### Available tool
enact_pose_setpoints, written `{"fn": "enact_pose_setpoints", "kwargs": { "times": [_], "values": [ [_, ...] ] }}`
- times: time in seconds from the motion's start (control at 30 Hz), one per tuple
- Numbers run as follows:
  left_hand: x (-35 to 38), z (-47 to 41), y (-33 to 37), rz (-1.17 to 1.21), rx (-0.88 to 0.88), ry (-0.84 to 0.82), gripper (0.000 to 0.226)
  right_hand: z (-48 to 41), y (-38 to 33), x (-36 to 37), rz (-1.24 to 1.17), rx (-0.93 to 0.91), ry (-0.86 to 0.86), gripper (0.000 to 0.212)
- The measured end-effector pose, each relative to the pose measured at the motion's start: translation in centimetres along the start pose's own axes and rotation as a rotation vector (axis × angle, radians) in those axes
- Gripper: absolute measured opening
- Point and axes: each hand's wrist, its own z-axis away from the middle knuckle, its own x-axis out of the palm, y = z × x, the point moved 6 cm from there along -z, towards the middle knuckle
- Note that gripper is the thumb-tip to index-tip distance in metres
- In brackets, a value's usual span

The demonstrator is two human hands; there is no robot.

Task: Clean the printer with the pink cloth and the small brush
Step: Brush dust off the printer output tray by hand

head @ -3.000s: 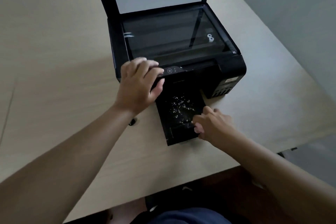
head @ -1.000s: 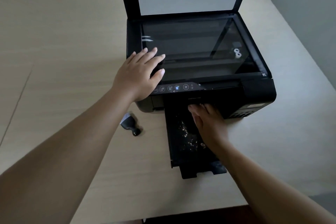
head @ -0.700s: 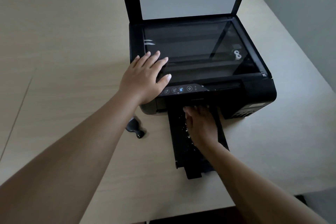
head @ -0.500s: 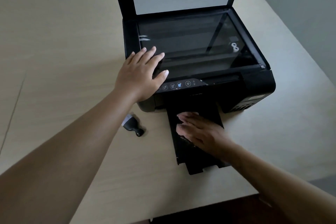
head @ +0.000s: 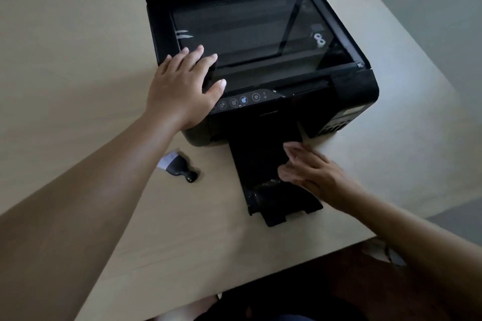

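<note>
Two bare hands are working at the printer point(head: 260, 65): the left hand point(head: 182, 88) is pressing flat, fingers spread, on its near-left corner; the right hand point(head: 310, 172), open and empty, is sweeping crumbs nearer along the tray point(head: 260, 164), now mostly clear. The brush point(head: 180, 168) is lying unused on the worktop point(head: 78, 60); no cloth is visible.

The right hand point(head: 310, 172) has swept from the middle of the printer's black output tray point(head: 257, 161), where it lay flat near the slot a second ago, toward the tray's right edge at centre right of the frame, fingers point(head: 292, 150) now loosely spread. The white specks once scattered across the tray's middle now sit bunched near its lower end point(head: 263, 190). The small brush point(head: 180, 168), nearly hidden under the left forearm three seconds ago, now shows plainly on the tabletop point(head: 78, 60), left of the tray.
</note>
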Motion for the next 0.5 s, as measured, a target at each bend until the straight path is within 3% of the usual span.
{"fn": "enact_pose_setpoints", "kwargs": {
  "times": [0.07,0.17,0.27,0.33,0.43,0.5],
  "values": [
    [0.0,-0.1,-0.1,0.001,-0.002,0.003,0.065,-0.5,0.6,-1.1,-0.012,0.145,0.123,0.045],
    [0.1,-0.1,-0.1,0.002,0.003,0.005,0.064,-2.2,-2.7,-0.1,0.032,0.117,0.254,0.041],
    [0.0,-0.1,0.0,0.006,0.002,0.010,0.064,-2.1,-4.2,1.7,0.020,0.086,0.097,0.038],
    [0.0,-0.1,0.0,0.004,0.003,0.008,0.065,-1.7,-3.5,1.8,0.070,0.053,0.088,0.029],
    [-0.1,-0.1,0.1,0.003,0.003,0.007,0.066,-1.3,-1.3,0.4,0.005,0.233,0.122,0.040],
    [-0.1,-0.1,0.2,0.007,0.003,0.007,0.066,-0.4,-1.6,0.0,0.022,0.292,0.167,0.034]
  ]
}}
